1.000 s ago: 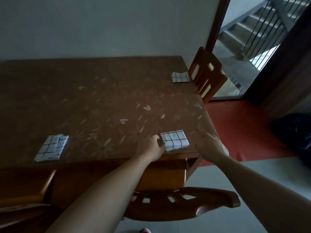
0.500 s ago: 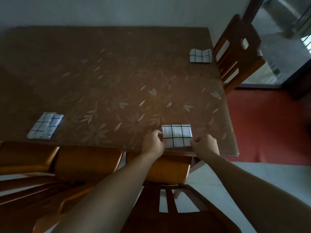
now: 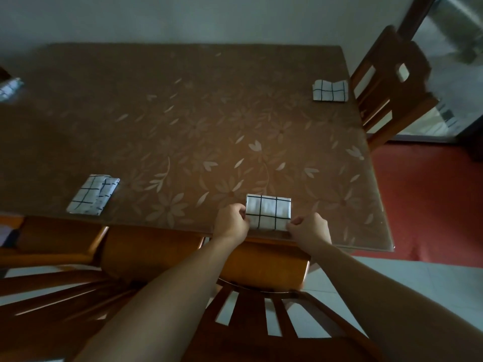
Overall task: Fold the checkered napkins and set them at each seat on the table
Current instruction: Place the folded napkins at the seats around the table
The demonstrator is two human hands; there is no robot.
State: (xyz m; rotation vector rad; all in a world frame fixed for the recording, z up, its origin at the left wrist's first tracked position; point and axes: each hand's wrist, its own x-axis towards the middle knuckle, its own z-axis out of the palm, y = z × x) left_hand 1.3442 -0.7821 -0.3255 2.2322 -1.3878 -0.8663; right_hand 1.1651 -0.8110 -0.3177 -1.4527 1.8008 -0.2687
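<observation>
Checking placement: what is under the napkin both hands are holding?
The napkin lies on the floral table near its front edge. Anything beneath it is covered.

The room is dim and brownish, with daylight entering only from the bright doorway point(image 3: 441, 82) at the upper right of the frame, which is blown out and smeared by motion blur. Wide-angle distortion bows the glossy brown flower-patterned counter point(image 3: 183, 121), and the left edge lies darkest and softest.

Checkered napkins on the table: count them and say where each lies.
4: one held by both hands at the near edge, one near-left, one far-right by the chair, one partly cut off at far left.
</observation>
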